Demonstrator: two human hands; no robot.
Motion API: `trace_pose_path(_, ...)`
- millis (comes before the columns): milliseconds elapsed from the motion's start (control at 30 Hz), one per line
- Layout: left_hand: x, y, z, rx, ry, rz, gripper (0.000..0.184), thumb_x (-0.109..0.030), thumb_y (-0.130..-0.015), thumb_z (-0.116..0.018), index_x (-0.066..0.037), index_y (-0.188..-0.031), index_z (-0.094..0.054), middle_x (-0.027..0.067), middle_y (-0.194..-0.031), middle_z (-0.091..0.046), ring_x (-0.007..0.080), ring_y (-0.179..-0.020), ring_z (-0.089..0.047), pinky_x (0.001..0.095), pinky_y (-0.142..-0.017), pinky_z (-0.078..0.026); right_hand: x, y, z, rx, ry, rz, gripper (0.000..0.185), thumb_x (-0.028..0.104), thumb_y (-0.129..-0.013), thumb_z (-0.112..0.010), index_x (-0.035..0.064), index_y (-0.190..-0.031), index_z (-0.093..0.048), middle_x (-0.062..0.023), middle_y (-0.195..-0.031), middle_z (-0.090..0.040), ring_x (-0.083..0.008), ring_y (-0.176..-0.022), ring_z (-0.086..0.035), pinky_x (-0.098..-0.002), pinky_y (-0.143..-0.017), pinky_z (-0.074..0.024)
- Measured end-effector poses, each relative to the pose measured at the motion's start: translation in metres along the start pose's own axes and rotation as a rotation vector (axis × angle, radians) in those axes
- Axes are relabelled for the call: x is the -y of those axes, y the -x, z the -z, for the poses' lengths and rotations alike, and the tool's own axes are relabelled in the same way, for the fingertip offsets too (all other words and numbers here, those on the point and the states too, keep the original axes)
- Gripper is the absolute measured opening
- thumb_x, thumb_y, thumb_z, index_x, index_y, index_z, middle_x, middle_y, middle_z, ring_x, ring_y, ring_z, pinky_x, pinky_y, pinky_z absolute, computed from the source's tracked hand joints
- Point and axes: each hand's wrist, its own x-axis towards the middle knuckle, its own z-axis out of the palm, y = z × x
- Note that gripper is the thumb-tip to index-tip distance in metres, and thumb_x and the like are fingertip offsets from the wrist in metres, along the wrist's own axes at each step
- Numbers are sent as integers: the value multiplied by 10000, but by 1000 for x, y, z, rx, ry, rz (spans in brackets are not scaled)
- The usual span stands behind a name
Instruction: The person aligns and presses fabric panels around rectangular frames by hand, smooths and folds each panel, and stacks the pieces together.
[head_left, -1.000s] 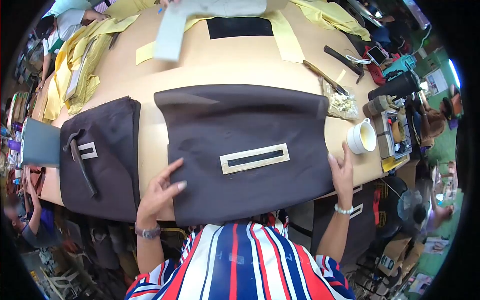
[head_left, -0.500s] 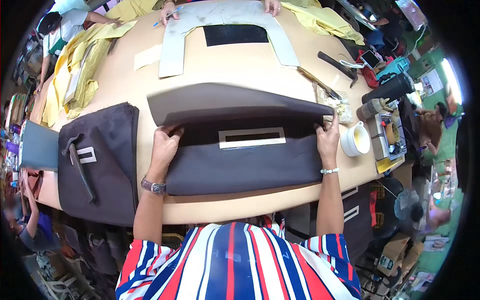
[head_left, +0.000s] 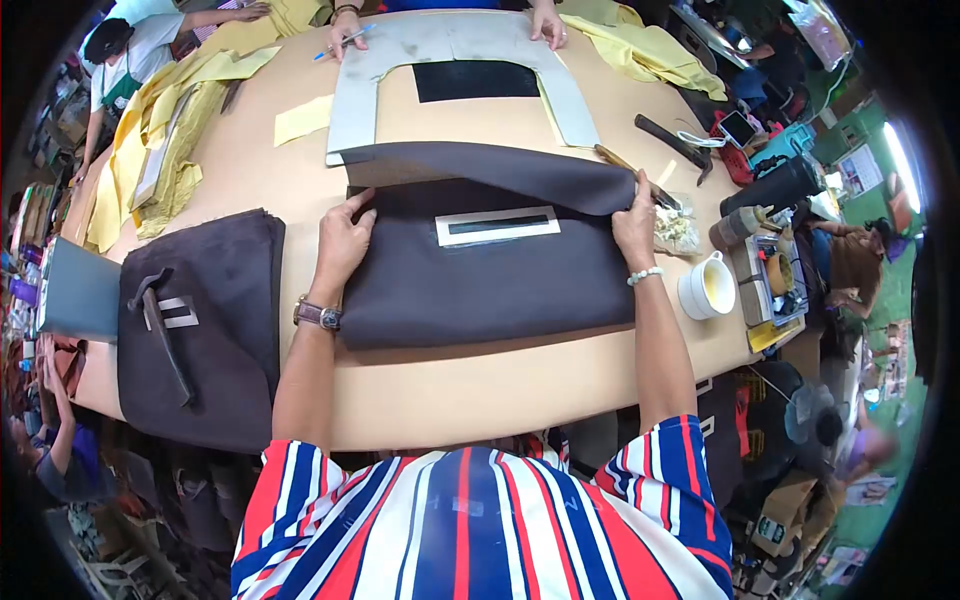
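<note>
A dark brown piece of fabric (head_left: 485,300) lies folded on the table in front of me, its far layer raised in a loose wave. On the lower layer sits a white rectangular frame (head_left: 447,232) with a dark slot in it. My left hand (head_left: 345,238) pinches the fabric's left edge, thumb on top. At the right edge, my right hand (head_left: 634,228) grips the raised layer near its corner. To the left, a stack of the same dark fabric (head_left: 225,260) carries a hammer (head_left: 165,335) and another white frame (head_left: 182,313).
Across the table (head_left: 480,400), another person's hands (head_left: 548,24) rest on a pale template (head_left: 352,110). A white cup (head_left: 706,287), a bottle (head_left: 735,229), a tool tray (head_left: 775,285) and a second hammer (head_left: 670,140) lie rightward. Yellow fabric (head_left: 130,160) lies far left.
Both hands have moved away from my body, sliding the fabric farther up the table. The raised layer has shifted back, uncovering more of the lower layer and the white frame.
</note>
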Motion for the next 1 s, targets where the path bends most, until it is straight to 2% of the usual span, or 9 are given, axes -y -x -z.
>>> trace_pose_path(33, 3, -3, -1, -3, -11, -16, 336, -86, -789, -568, 23, -1106, -591, 233, -1014, -622, 278, -947, -618, 316, -840, -450, 7, -3, 0, 61, -9, -90, 749, -43, -659, -482, 11, -1367, -245, -288, -974, -595, -400, -924, -585, -414, -806, -452)
trace_pose_path(133, 0, -11, 2, -3, -135, -52, 329, -95, -789, -569, -8, -1105, -600, 234, -1014, -615, 321, -949, -609, 334, -839, -454, 12, -13, -12, 78, -91, -96, 778, -52, -639, -483, 37, -1374, -245, -274, -943, -607, -398, -913, -588, -421, -799, -453)
trace_pose_path(300, -2, -38, -1, 25, -167, -33, 281, -93, -797, -563, -38, -1064, -629, 225, -950, -627, 319, -895, -620, 339, -795, -469, 18, -27, -26, -7, 2, -142, 695, 99, -765, -619, 97, -1367, -273, -258, -965, -607, -401, -871, -589, -453, -781, -445)
trace_pose_path(400, 8, -51, -7, -33, -162, -100, 242, -94, -804, -562, -53, -1026, -651, 220, -918, -632, 321, -861, -624, 347, -770, -476, 20, -34, -27, 29, 6, -223, 684, 92, -773, -611, 97, -1366, -271, -238, -966, -612, -397, -880, -589, -446, -781, -448)
trace_pose_path(500, 11, -61, -11, -72, -158, -41, 224, -101, -806, -568, -60, -1005, -661, 206, -915, -636, 323, -861, -622, 353, -769, -477, 10, -41, -35, -48, -257, -158, 678, 91, -780, -608, 97, -1366, -266, -218, -963, -618, -388, -884, -591, -442, -780, -455)
trace_pose_path(600, 13, -63, -15, -148, -245, -49, 237, -98, -802, -593, -81, -1028, -661, 185, -943, -649, 269, -856, -644, 309, -765, -483, 11, -39, -39, -72, -30, -128, 680, 84, -777, -609, 79, -1362, -263, -207, -953, -625, -371, -882, -599, -434, -778, -462)
trace_pose_path(800, 7, -52, -29, -203, -252, -28, 269, -70, -767, -605, -107, -1026, -667, 179, -953, -646, 270, -871, -639, 317, -779, -483, 18, -32, -51, -117, 71, -71, 683, 78, -777, -605, 84, -1366, -259, -197, -965, -628, -363, -870, -602, -434, -775, -469)
trace_pose_path(833, 3, -51, -32, -235, -216, -51, 270, -18, -751, -561, -83, -987, -674, 170, -909, -649, 314, -852, -626, 361, -789, -481, 20, -33, -50, -94, 81, -93, 693, 77, -777, -604, 89, -1372, -250, -203, -977, -624, -361, -866, -602, -438, -769, -469)
trace_pose_path(1000, -7, -52, -25, -187, -105, -34, 269, -26, -751, -584, -83, -999, -673, 175, -922, -652, 275, -836, -641, 320, -779, -483, 19, -30, -46, -154, -48, -55, 697, 65, -774, -606, 54, -1370, -245, -209, -984, -621, -365, -923, -591, -414, -814, -459)
